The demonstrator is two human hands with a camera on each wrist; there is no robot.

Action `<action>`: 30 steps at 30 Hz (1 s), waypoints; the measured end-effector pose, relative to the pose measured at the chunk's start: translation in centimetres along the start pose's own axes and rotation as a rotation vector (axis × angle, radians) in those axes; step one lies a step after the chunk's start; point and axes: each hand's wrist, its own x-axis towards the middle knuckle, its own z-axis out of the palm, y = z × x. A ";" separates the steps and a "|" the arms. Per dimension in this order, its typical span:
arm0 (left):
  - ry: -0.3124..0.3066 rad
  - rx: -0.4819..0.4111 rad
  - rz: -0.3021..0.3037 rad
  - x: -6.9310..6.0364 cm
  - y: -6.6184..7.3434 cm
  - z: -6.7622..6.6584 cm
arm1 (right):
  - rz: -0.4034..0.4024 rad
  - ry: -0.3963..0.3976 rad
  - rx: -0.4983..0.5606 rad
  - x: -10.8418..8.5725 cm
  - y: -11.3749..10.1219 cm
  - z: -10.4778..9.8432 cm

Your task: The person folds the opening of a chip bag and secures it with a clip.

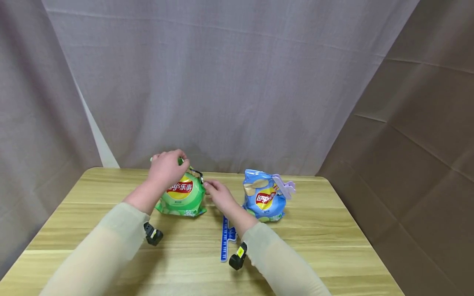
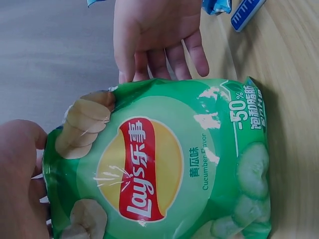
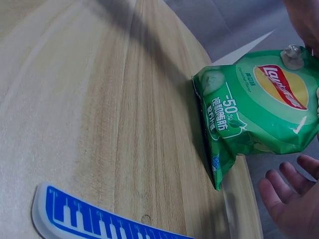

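A green chip bag (image 1: pixel 185 199) (image 2: pixel 199 169) (image 3: pixel 264 104) stands upright on the wooden table. My left hand (image 1: pixel 166 168) (image 2: pixel 20 169) grips its top edge, the fingers partly hidden behind the bag. At the bag's right side is my right hand (image 1: pixel 222 197) (image 2: pixel 159 37) (image 3: pixel 296 199), its fingers extended and relaxed by the side edge; whether the fingertips touch the bag I cannot tell. Near my right forearm a blue-and-white piece with a piano-key pattern (image 1: pixel 224 240) (image 3: pixel 104 221) lies flat on the table.
Right of my right hand stands a blue chip bag (image 1: pixel 264 199) with a purple clip (image 1: pixel 284 187) on its upper right corner. The wooden table (image 1: pixel 333 246) ends at a grey curtain (image 1: pixel 237 82) behind and a brown cloth (image 1: pixel 418 164) on the right.
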 end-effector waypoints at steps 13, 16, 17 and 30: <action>-0.058 -0.006 0.102 -0.4 -0.3 -0.1 | -0.099 -0.055 -0.243 0.0 0.2 -0.1; -0.056 -0.002 0.130 -0.4 -0.5 -0.1 | -0.133 -0.043 -0.279 0.1 0.3 -0.1; -0.054 -0.002 0.140 -0.5 -0.5 -0.1 | -0.140 -0.037 -0.291 0.1 0.3 -0.1; -0.001 -0.023 0.251 -1.2 -0.7 -0.2 | -0.212 0.011 -0.455 0.1 0.3 -0.8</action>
